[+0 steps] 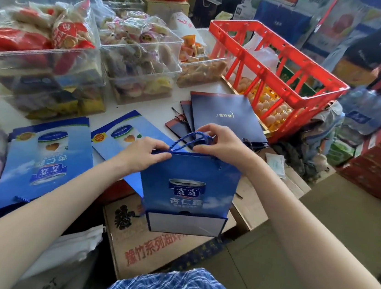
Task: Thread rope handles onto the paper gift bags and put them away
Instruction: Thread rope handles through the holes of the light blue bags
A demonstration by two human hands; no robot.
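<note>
Head view: left hand (pixel 146 154) pinching top edge of blue gift bag (pixel 189 187); right hand (pixel 221 142) nearer, pinching rope handle (pixel 191 139) looped just above, running left-right along edge.

I see a shop stockroom: clear bins of wrapped snacks (pixel 133 51), a red crate (pixel 278 66), stacked cartons (pixel 379 162) and bottled-water packs (pixel 366 113).

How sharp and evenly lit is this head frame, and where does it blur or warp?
Head view: soft, even light; the blue gift bag and both hands are sharp; right-edge water bottle pack is smeared; wide-angle bending curves the red crate.
</note>
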